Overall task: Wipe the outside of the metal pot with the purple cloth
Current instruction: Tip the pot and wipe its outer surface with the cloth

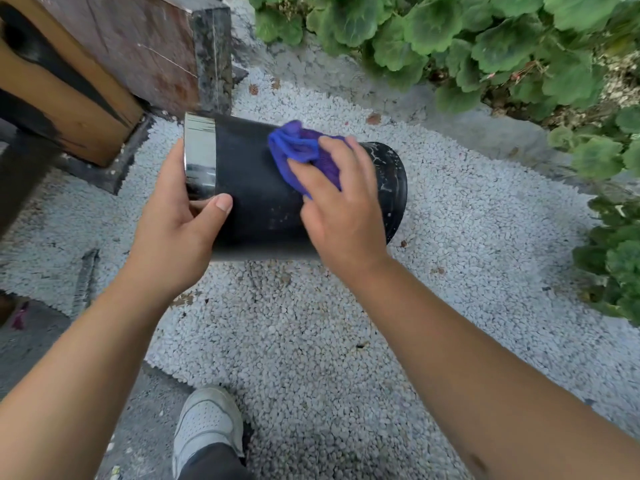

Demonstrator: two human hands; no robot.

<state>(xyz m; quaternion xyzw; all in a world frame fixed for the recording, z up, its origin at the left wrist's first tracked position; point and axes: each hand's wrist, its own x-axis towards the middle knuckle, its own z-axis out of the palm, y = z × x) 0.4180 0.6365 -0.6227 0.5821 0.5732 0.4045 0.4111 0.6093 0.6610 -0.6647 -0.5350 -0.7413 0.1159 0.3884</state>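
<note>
Purple cloth (304, 152) bunched under right hand (341, 209), fingers closed on it, pressed to side of pot (256, 188) | pot held sideways above gravel (311, 341), left hand (176, 230) clamped at shiny rim end | step: mid-wipe | next: likely rotate pot, cover unwiped side

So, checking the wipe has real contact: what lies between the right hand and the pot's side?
In the head view, only the purple cloth lies between the right hand and the pot.
</note>
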